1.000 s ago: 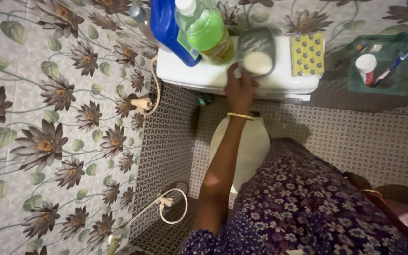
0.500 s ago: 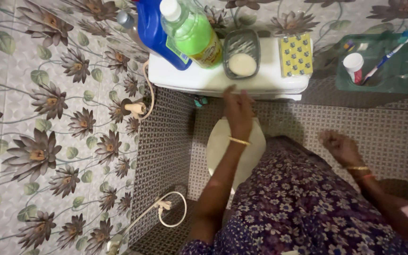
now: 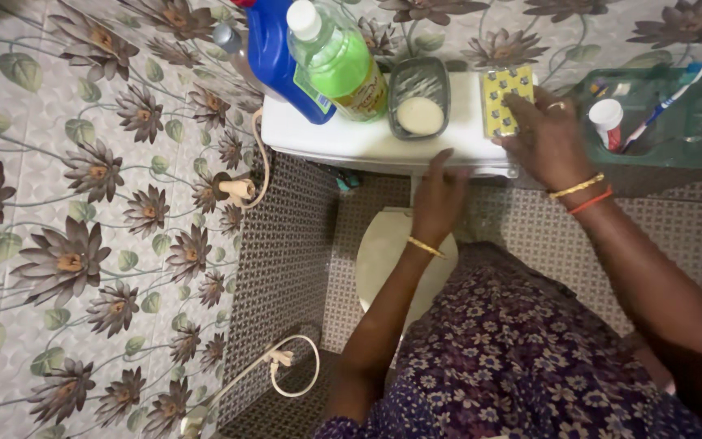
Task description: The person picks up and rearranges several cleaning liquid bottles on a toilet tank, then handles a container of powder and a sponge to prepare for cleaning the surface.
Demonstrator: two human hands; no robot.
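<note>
The yellow patterned rectangular sponge, lying on the white ceramic cistern lid just right of the grey soap dish, is being reached: the right hand is laid on it, fingers spread and not yet closed. The left hand hangs open and empty below the lid's edge. A closing grasp is judged the next need. Half a second ago the right hand was low beside the lap.

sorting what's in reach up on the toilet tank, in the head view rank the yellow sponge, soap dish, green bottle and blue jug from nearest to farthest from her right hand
From the right hand:
1. Yellow sponge, under the fingertips on the tank's right end.
2. Soap dish, mid-tank, left of the sponge.
3. Green bottle, further left.
4. Blue jug, at the tank's left end, behind the green bottle.
</note>
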